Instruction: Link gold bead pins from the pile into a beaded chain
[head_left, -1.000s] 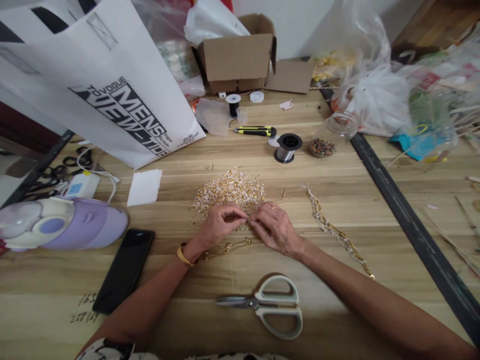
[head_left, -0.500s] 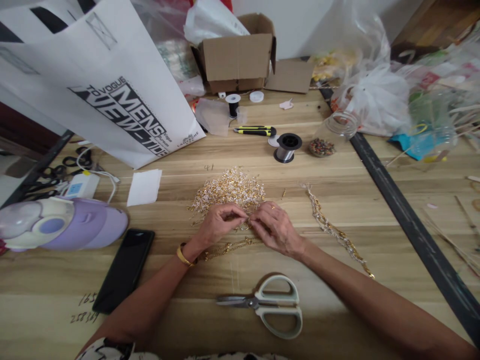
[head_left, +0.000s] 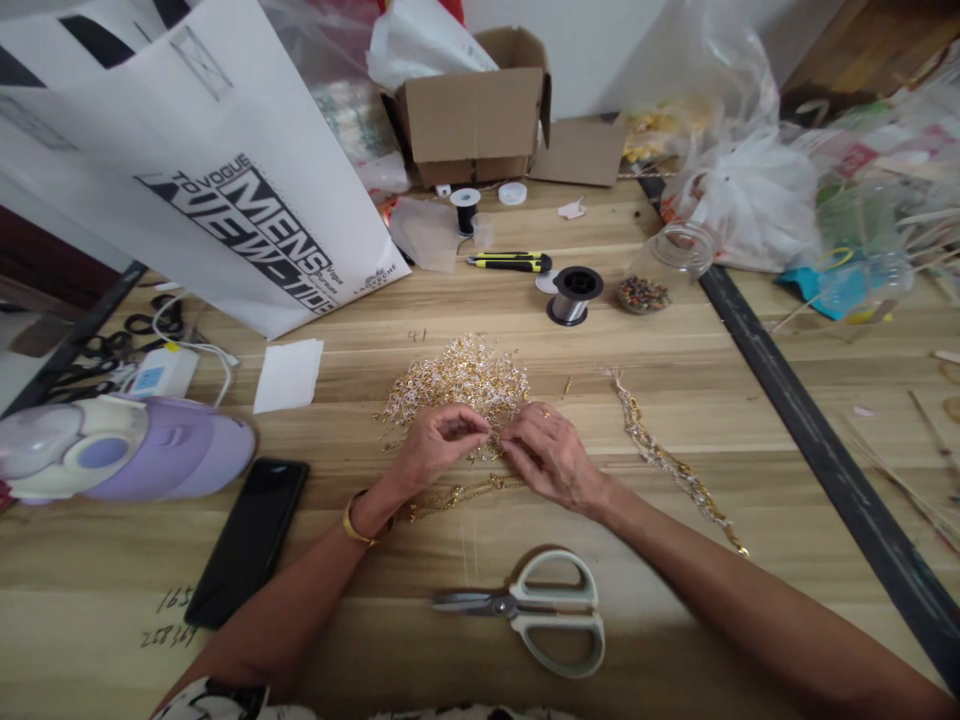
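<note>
My left hand (head_left: 444,443) is pinched closed at the near edge of a pile of small gold and clear beads (head_left: 457,378). Facing it, my right hand (head_left: 553,455) is closed too, thumb against fingers. What sits between the fingertips of either hand is too small to name. A gold chain (head_left: 469,491) lies just below the hands, its right end passing under my right hand. Nearer to me are scissors with pale handles (head_left: 525,607), blades pointing left. To the right lies a bundle of gold and clear strands (head_left: 660,455).
Behind the pile are a wire spool (head_left: 574,296), a yellow-black utility knife (head_left: 510,262) and a tipped jar of dark beads (head_left: 646,292). On the left are a phone (head_left: 247,540), a purple bottle (head_left: 187,450) and a large white bag (head_left: 225,170). A cardboard box (head_left: 476,115) stands at the back.
My left hand has drawn slightly left, widening the small gap between the fingertips. The bracelet on that wrist has slid a little towards the forearm. My right hand looks unmoved.
</note>
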